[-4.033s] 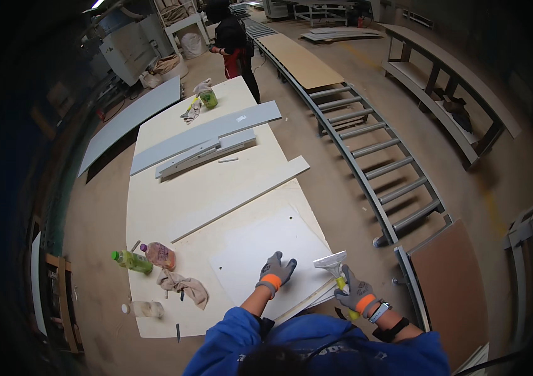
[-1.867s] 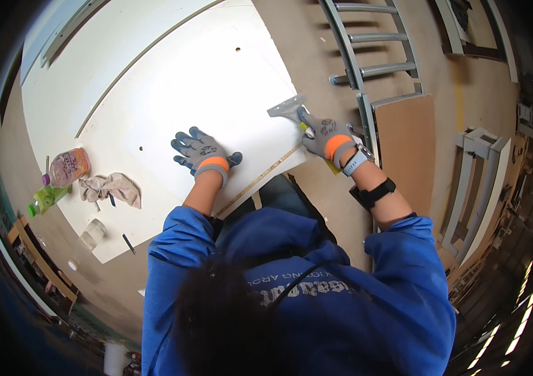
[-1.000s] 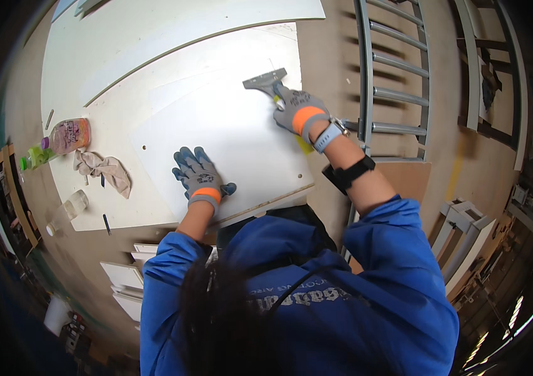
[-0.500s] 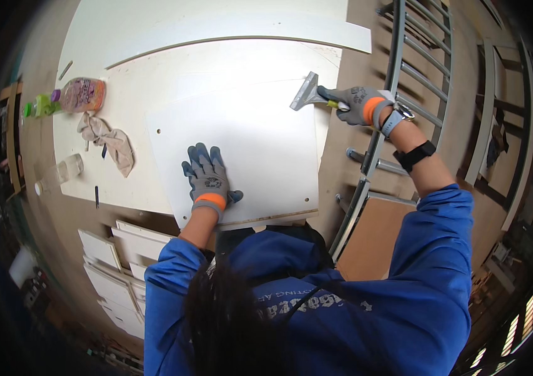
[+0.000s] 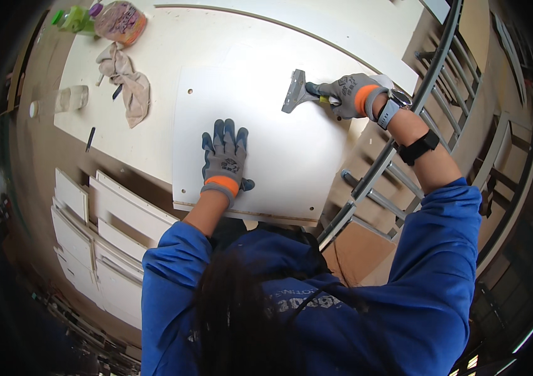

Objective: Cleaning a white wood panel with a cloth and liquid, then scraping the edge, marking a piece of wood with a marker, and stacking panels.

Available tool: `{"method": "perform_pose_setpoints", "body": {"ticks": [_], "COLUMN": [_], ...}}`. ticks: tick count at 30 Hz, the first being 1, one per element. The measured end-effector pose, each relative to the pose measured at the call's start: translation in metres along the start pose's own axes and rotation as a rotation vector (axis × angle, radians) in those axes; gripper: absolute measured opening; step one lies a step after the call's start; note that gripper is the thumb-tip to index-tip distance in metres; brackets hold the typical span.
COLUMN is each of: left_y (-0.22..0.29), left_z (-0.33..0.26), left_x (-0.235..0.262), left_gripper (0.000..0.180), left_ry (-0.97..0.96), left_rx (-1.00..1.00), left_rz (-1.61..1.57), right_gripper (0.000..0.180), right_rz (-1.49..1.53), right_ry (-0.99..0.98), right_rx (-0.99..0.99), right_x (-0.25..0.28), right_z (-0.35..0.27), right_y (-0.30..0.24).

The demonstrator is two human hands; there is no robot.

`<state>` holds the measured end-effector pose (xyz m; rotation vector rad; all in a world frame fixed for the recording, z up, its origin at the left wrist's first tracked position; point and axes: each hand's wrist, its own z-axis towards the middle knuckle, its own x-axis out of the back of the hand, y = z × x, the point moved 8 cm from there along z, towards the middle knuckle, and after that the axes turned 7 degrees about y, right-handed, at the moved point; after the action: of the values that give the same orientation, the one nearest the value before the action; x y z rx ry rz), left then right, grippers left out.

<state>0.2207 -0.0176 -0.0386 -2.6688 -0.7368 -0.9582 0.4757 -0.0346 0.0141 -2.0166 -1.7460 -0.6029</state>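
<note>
- White board panel [image 5: 291, 156] lies flat on the workbench [image 5: 172, 37], near edge overhanging toward the person; small drilled holes at its corners.
- Left hand [image 5: 225, 156], grey glove with orange cuff, is pressed flat on the panel, fingers spread and straight, gripping nothing. Near edge of the panel sits just behind the wrist.
- Right hand [image 5: 348, 94], same glove type, is clenched round the handle of a scraper [image 5: 301, 94]. Metal blade sticks out past the fingertips to the person's left, its edge touching the panel near the far right corner.
- Scraper and left hand are well apart, bare panel surface between them.
- Watch and dark strap on the right forearm, blue sleeves on both arms.
- Crumpled rag [image 5: 125, 78] lies on the bench well left of the left fingers; black pen [image 5: 90, 139] and clear plastic cup on its side [image 5: 66, 100] further left.
- Green bottle [image 5: 72, 17] and orange packet [image 5: 119, 19] at the far left corner of the bench.
- Stack of white panels [image 5: 103, 244] on the floor, below and left of the left wrist.
- Metal roller rack [image 5: 398, 163] runs just right of the right forearm.
</note>
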Motion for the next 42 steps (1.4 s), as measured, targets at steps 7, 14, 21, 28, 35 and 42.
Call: {"method": "perform_pose_setpoints", "body": {"ticks": [7, 14, 21, 28, 35, 42], "left_y": [-0.01, -0.124, -0.128, -0.123, -0.128, -0.137], "left_z": [-0.013, -0.059, -0.061, -0.056, -0.057, -0.054], "left_x": [0.014, -0.049, -0.068, -0.08, -0.071, -0.05], "left_gripper": [0.111, 0.119, 0.12, 0.12, 0.12, 0.119], "left_ry": [0.276, 0.238, 0.233, 0.193, 0.233, 0.322], "left_rx": [-0.083, 0.493, 0.497, 0.543, 0.501, 0.441], "left_rz": [-0.128, -0.404, -0.484, -0.405, -0.505, -0.499], "right_gripper": [0.055, 0.048, 0.06, 0.069, 0.079, 0.074], "right_rz": [-0.086, -0.012, -0.002, 0.628, 0.397, 0.586], "right_ry": [0.109, 0.208, 0.217, 0.623, 0.497, 0.256], "right_rx": [0.071, 0.129, 0.204, 0.329, -0.132, -0.304], "right_x": [0.038, 0.096, 0.137, 0.107, -0.03, -0.183], "right_z": [0.043, 0.064, 0.101, 0.076, -0.057, -0.198], "right_y": [-0.057, -0.122, -0.187, -0.162, -0.106, -0.148]}}
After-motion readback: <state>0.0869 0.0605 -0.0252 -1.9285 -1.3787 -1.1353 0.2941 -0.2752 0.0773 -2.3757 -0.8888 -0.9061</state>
